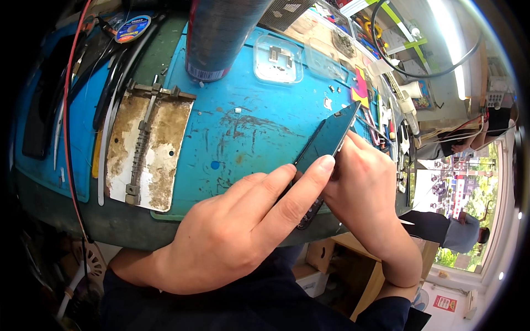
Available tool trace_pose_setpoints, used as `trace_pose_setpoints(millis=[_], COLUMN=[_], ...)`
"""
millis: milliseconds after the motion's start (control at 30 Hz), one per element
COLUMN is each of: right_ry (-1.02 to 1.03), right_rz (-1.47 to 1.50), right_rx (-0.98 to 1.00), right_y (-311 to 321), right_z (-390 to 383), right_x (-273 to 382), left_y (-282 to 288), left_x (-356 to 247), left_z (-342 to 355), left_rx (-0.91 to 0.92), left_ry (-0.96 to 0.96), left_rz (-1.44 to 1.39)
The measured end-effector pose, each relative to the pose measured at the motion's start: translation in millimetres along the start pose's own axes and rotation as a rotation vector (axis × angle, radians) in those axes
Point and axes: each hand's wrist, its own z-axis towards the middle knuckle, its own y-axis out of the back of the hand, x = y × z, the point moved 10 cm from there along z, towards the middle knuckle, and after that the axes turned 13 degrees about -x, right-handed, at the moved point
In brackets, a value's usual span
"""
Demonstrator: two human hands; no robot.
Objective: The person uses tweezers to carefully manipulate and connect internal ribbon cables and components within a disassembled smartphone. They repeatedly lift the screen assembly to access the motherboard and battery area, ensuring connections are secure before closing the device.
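Note:
A smartphone (329, 134) is held tilted over the front edge of the blue mat (243, 157), its dark glossy face turned up and to the left. My left hand (232, 231) is closed on its near end, the index finger stretched along the edge. My right hand (365, 179) grips the phone's right side, with its fingertips partly hidden behind the panel. Below my left fingers shows a dark piece with small round openings (310, 214); whether it is joined to the panel I cannot tell.
Left on the mat lies a stained metal clamp holder (146, 149), with a solder wire spool (132, 28) beyond. A large dark can (218, 38) stands at the back beside a clear plastic box (277, 59) of small parts. Several hand tools (389, 118) line the right side.

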Motion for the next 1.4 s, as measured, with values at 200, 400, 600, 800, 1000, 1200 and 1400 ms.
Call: trace_pose_setpoints(millis=[200, 400, 600, 800, 1000, 1200, 1400], right_ry=[-0.059, 0.065, 0.277, 0.307, 0.339, 0.385, 0.422], right_rz=[0.026, 0.298, 0.338, 0.34, 0.294, 0.217, 0.146], right_rx=[0.064, -0.13, -0.224, -0.19, -0.198, -0.205, -0.209], right_y=[5, 19, 9, 4, 2, 3, 4], right_z=[-5, -36, -55, -52, -54, -57, -59], right_x=[-3, -16, -17, -20, -18, -12, -6], left_y=[0, -3, -4, -1, -3, -4, -5], left_x=[1, 1, 2, 1, 2, 1, 1], left_z=[2, 1, -1, 4, 2, 2, 2], left_rx=[0.047, 0.077, 0.067, 0.069, 0.02, 0.012, -0.015], left_ry=[0.016, 0.036, 0.019, 0.034, 0.017, 0.027, 0.011], left_rz=[0.009, -0.012, -0.011, -0.048, -0.038, -0.027, -0.036])
